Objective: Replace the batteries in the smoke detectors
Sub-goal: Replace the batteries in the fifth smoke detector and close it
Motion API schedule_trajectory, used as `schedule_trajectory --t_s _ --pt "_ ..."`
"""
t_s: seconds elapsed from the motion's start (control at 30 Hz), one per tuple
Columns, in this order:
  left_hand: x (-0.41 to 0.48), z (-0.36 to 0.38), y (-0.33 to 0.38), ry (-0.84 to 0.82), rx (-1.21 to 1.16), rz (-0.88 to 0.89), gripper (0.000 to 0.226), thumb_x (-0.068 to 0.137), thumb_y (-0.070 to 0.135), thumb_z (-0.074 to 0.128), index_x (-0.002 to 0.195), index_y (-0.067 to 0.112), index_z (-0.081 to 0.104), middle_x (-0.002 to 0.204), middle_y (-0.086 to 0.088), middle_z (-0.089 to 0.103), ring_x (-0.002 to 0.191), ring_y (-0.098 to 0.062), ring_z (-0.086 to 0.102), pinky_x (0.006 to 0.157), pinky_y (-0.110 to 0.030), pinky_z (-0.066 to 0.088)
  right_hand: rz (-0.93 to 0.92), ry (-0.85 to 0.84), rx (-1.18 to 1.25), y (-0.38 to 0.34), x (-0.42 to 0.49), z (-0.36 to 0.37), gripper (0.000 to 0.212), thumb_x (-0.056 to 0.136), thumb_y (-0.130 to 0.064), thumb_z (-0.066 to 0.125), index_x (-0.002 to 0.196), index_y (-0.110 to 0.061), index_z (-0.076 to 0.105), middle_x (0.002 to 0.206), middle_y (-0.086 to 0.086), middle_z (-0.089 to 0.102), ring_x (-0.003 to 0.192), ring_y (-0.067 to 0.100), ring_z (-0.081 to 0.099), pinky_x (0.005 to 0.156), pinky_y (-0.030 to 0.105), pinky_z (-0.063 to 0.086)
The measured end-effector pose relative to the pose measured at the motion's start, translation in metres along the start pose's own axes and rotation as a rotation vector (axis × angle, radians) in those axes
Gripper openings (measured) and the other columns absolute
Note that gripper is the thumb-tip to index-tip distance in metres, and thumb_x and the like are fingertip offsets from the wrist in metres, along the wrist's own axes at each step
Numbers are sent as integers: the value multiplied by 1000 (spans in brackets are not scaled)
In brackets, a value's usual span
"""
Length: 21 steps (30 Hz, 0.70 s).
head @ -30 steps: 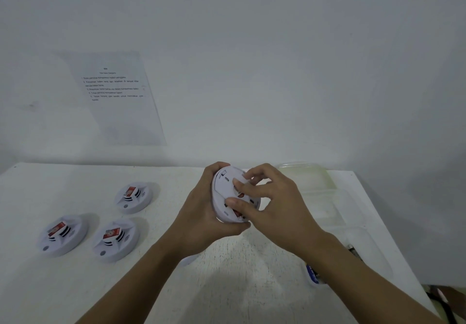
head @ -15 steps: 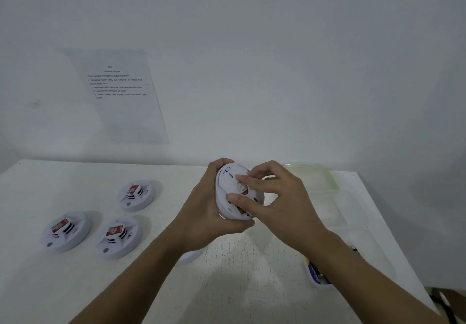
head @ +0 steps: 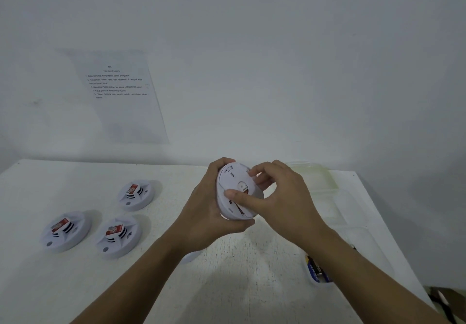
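A white round plastic smoke detector (head: 234, 180) is held on edge above the table, near the middle of the view, with its flat back turned toward the camera. The left hand (head: 201, 212) grips it from behind, fingers curled over the top rim and thumb under the bottom rim. The right hand (head: 280, 197) also holds it: its thumb presses on the flat back while its curled fingers pinch the upper right rim. A sliver of red shows in a slot on the lower part of the back.

Below the left wrist, a small part of a white rounded object (head: 191, 257) shows on the white table (head: 37, 185); what it is cannot be told.

To the left, three more white round detectors lie apart from one another on the table, each with a red-and-white rectangular block on top: one farther back (head: 136, 195), one at the far left (head: 66, 230), and one nearer the arm (head: 118, 236).

To the right, partly hidden by the right forearm, a small clear tub (head: 319, 272) holds dark blue and yellow batteries. Behind it lie larger clear plastic containers (head: 312, 175).

A printed sheet of paper (head: 121, 92) is fixed to the pale wall behind the table.
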State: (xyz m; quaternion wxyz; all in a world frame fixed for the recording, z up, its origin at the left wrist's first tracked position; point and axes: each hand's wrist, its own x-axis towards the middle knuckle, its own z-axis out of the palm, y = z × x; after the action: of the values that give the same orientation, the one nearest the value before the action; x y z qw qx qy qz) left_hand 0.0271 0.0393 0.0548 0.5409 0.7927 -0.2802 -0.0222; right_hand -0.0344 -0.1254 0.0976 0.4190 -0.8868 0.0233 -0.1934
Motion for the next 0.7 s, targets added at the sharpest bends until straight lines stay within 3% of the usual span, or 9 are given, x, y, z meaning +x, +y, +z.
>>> schedule_trajectory --t_s 0.1,0.2,0.3,0.37,0.5,0.7 --pt "0 1 -4 1 41 4 88 65 60 82 133 24 40 131 10 52 119 -2 52 108 -30 48 -3 11 -25 1 -1 1 61 58 -77 69 96 -29 69 91 -14 66 80 2 63 70 18 53" --pt "1 0 0 -7 78 55 86 64 38 90 133 32 40 127 20 53 120 0 53 103 -20 49 -3 27 24 5 -1 5 64 57 -76 71 98 -28 72 91 -14 67 80 2 64 73 21 57" --pt "-2 1 -1 -49 32 52 88 62 42 89 134 27 40 127 21 54 119 4 53 102 -16 49 -18 9 71 10 -2 5 62 58 -66 82 104 -25 76 88 -12 65 83 4 65 73 22 57" --pt "-4 1 -2 -52 -22 5 95 61 50 89 134 20 37 128 15 51 115 14 52 102 -13 46 -25 -36 74 10 -1 -1 61 56 -64 83 104 -27 77 86 -12 64 83 4 63 71 15 51" --pt "-5 -4 4 -54 58 54 81 64 26 89 131 25 43 122 20 58 116 -1 56 94 -19 55 -31 -170 94 16 2 -13 62 56 -59 86 110 -30 75 88 -14 67 88 -2 61 72 7 42" --pt "-3 -9 12 -57 91 84 78 62 25 93 124 36 46 111 22 60 106 -5 60 83 -17 56 -3 -246 182 20 11 -16 53 59 -54 88 103 -28 78 91 -12 74 84 6 69 64 13 46"
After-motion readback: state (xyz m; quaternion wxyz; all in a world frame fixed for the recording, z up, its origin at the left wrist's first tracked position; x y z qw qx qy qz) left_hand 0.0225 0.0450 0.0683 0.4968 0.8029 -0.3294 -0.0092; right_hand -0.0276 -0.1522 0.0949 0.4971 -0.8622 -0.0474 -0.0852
